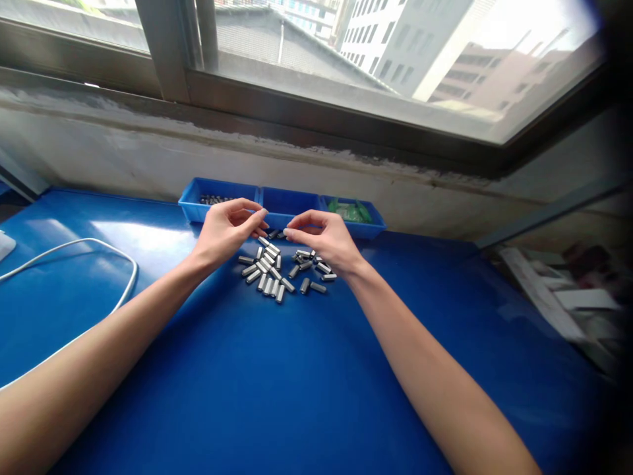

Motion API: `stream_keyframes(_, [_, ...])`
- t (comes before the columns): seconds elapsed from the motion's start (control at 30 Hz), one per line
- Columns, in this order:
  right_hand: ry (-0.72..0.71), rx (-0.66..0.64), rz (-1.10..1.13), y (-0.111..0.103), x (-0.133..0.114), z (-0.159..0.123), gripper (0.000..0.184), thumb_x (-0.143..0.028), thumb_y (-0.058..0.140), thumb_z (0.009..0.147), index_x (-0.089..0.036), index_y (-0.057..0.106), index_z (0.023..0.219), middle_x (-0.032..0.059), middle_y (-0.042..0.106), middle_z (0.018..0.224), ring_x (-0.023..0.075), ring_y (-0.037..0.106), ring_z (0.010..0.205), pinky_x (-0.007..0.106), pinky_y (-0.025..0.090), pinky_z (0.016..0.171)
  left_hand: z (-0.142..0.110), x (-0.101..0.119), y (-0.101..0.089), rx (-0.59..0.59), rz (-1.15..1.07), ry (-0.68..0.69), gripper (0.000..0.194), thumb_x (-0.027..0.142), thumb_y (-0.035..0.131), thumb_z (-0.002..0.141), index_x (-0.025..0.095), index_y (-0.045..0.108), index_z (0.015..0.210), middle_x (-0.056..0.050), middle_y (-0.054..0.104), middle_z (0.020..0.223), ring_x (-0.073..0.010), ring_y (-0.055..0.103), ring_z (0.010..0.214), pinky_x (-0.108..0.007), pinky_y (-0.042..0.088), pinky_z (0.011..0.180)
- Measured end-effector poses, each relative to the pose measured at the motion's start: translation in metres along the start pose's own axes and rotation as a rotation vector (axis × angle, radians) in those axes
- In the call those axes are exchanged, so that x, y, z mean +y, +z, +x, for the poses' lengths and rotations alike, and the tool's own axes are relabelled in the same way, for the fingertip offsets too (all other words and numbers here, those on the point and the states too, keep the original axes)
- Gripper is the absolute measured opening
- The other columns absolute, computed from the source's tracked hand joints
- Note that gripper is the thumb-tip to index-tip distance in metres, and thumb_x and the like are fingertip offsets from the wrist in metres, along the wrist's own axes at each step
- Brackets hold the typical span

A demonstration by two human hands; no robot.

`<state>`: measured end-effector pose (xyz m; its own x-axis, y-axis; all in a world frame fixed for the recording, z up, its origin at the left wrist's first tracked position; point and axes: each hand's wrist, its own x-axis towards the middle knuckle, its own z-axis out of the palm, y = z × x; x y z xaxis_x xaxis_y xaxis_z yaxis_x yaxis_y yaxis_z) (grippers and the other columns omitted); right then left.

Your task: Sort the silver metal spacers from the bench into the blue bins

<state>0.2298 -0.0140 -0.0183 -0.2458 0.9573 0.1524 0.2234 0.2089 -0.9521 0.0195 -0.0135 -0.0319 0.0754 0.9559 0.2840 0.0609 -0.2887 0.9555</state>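
Observation:
A loose spread of short silvery metal hex standoffs [267,267] lies on the blue table between my hands. My left hand [225,227] hovers at the far left edge of the spread, thumb and fingers drawn together; anything in the pinch is too small to make out. Across from it, my right hand [329,241] has its thumb and forefinger closed near a small dark piece [281,234]. Whether the fingertips grip that piece is unclear. Below the right hand sits a second group of standoffs [305,265], darker and partly hidden by the hand.
Behind the hands stand three joined blue bins [291,200]; the left one holds small metal parts [211,199], the right one green-and-clear plastic packets [352,211]. A white cable [93,240] curves over the table's left side. A window and wall rise behind.

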Motion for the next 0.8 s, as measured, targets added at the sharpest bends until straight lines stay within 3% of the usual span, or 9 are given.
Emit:
stream_keyframes(0.23, [0.065, -0.003, 0.107, -0.0052, 0.0044, 0.0021, 0.036, -0.037, 0.094, 0.056, -0.017, 0.076, 0.080, 0.0037, 0.076, 0.085, 0.0181, 0.070, 0.084, 0.031, 0.055, 0.084, -0.0018, -0.0018, 0.0015, -0.071, 0.045, -0.008, 0.040, 0.053, 0.079, 0.077, 0.017, 0.073, 0.091, -0.008, 0.076, 0.077, -0.0222, 0.074, 0.067, -0.030, 0.059, 0.065])
stream_keyframes(0.57, [0.182, 0.075, 0.228, -0.0003, 0.0049, 0.0043, 0.046, -0.049, 0.094, 0.057, -0.015, 0.074, 0.081, 0.0028, 0.073, 0.075, 0.0117, 0.065, 0.066, 0.024, 0.052, 0.064, -0.0047, -0.0003, 0.0036, -0.129, 0.087, 0.007, 0.036, 0.050, 0.073, 0.084, 0.017, 0.072, 0.099, -0.007, 0.077, 0.082, -0.0208, 0.074, 0.070, -0.028, 0.059, 0.065])
stream_keyframes(0.8, [0.178, 0.042, 0.253, -0.0004, 0.0033, 0.0029, 0.043, -0.044, 0.095, 0.056, -0.016, 0.075, 0.082, 0.0030, 0.073, 0.079, 0.0134, 0.068, 0.074, 0.026, 0.055, 0.074, -0.0059, -0.0007, 0.0032, -0.174, 0.102, 0.031, 0.033, 0.045, 0.071, 0.086, 0.017, 0.072, 0.102, -0.008, 0.077, 0.085, -0.0214, 0.075, 0.074, -0.028, 0.059, 0.068])
